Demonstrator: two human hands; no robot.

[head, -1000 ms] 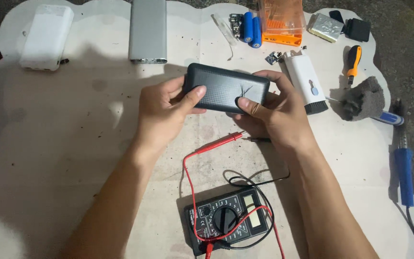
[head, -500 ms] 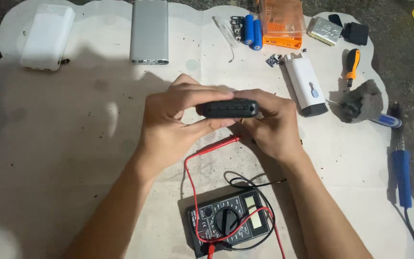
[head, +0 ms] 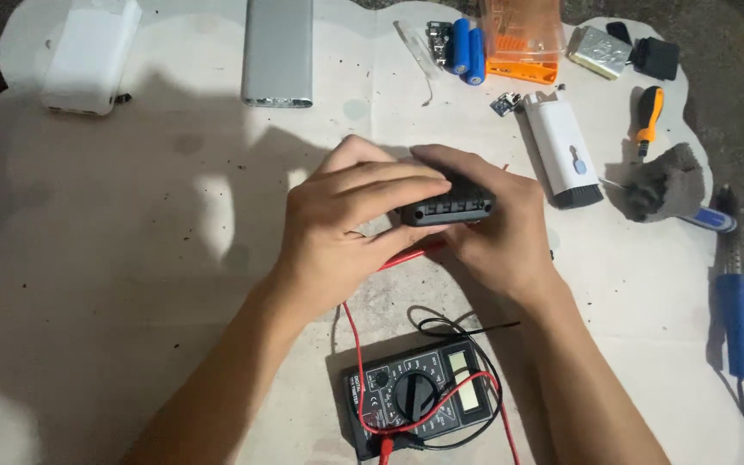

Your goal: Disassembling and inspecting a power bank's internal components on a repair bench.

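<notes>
Views: one only, worn on the head; no second view is given, so nothing is shared between views
Position: above the near edge of the desk (head: 131, 258); both forearms are seen entering from the bottom of the frame
Direction: steeply downward and slightly forward, toward the far edge, where a silver slab (head: 278, 52) is cut off by the top border
Nearness: close; the left hand (head: 346, 228) and right hand (head: 497, 232) are held at the centre; the multimeter (head: 419, 398) is seen nearest, low in the frame
</notes>
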